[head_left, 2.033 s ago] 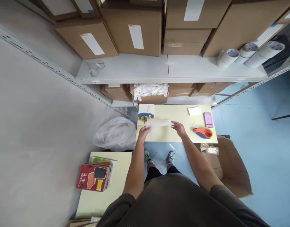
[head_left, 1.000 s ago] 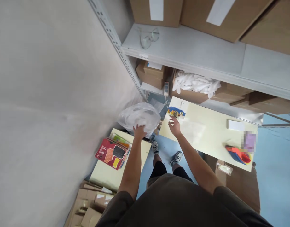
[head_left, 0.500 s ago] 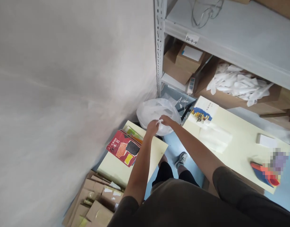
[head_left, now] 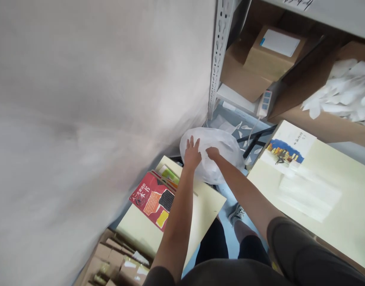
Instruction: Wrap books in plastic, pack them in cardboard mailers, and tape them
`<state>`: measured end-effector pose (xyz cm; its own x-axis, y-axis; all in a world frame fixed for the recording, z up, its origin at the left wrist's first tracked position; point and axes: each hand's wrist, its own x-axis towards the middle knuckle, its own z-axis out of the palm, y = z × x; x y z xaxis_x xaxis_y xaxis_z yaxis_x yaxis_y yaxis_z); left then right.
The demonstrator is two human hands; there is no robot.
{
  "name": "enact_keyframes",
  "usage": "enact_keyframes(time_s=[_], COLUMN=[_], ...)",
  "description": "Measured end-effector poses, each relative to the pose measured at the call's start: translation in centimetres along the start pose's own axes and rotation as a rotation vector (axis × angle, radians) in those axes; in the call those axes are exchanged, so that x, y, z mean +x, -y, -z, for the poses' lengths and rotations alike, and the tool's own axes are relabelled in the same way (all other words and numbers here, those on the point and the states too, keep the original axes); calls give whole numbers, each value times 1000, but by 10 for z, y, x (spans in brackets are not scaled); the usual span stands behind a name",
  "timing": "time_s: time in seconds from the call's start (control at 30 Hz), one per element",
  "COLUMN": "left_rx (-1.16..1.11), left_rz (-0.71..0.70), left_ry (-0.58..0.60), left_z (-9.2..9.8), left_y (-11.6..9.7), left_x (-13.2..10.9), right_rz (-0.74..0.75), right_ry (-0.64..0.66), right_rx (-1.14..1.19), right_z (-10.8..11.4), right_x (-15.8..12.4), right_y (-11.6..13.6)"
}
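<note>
The white, translucent plastic bag (head_left: 228,149) sits low beside the wall (head_left: 111,103), between the nearer worktop (head_left: 137,228) with the red book (head_left: 154,200) and the other worktop (head_left: 352,174). The left hand (head_left: 193,155) is over it with the fingers spread, and it grips nothing that I can see. The right hand (head_left: 212,153) is curled at the bag, but I cannot tell if it pinches some film. I judge this bag to be light, very soft and a little slippery, easy to tear if pulled hard; a loose fold at its edge would be the good place to hold. Its opening and its contents are difficult to make out, and its lower part is partly hidden by the forearms and the nearer worktop.
</note>
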<state>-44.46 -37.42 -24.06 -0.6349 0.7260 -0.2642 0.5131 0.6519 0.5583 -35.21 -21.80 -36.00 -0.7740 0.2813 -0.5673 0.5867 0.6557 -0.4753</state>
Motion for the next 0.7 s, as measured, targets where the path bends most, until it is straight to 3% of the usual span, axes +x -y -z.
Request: enact_keyframes(time_s=[0.13,0.27,0.37,0.47,0.53,0.7], left_rx=[-20,-85,-202,-313,-329,-273], left_rz=[58,99,105,124,86,-170], left_ry=[-44,-93,-90,-59,-32,10], left_z=[13,33,40,40,40,47], left_y=[-8,-32,-55,-80,-98,-162], left_x=[-17,-38,-53,-68,-78,-100], right_rz=[-21,151,230,205,184,181], right_ry=[-196,-416,-451,-435,-439,-544], right_rx=[75,362,638,895,1001,1085], right_z=[30,79,109,130,143,179], right_x=[-33,-97,-154,-210,-244,-325], right_y=[3,7,13,19,21,5])
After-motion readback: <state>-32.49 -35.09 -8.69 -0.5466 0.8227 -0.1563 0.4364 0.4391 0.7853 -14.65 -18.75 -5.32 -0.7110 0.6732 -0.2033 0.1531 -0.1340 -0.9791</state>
